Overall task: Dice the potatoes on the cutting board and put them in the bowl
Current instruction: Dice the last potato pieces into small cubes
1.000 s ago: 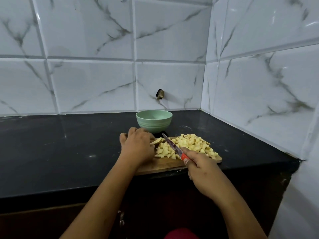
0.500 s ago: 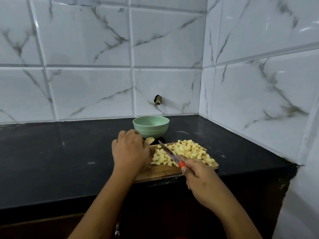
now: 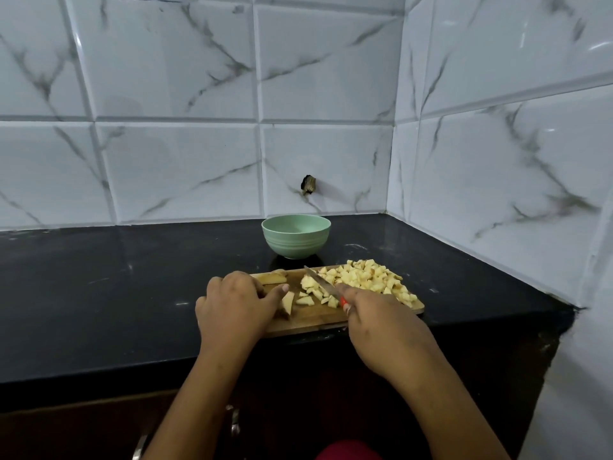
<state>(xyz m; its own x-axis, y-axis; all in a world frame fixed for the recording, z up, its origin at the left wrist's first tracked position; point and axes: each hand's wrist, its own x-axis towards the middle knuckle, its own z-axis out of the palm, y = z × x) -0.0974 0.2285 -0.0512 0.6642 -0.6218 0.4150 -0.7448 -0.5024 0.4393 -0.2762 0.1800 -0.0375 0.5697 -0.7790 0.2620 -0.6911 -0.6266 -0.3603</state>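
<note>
Uncut potato wedge (image 3: 288, 302) lies just left of the knife (image 3: 320, 282).
The left hand (image 3: 232, 307) holds it, long axis near-to-far; the right hand (image 3: 378, 320) grips the knife, blade angled far-left.

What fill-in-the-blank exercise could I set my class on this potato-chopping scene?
1. The right hand grips a ____.
2. Beyond the cutting board stands a ____ bowl.
3. The left hand holds a potato wedge at the board's ____ end.
4. The diced potatoes are heaped toward the board's ____ end.

Missing words: knife; green; left; right.
</note>
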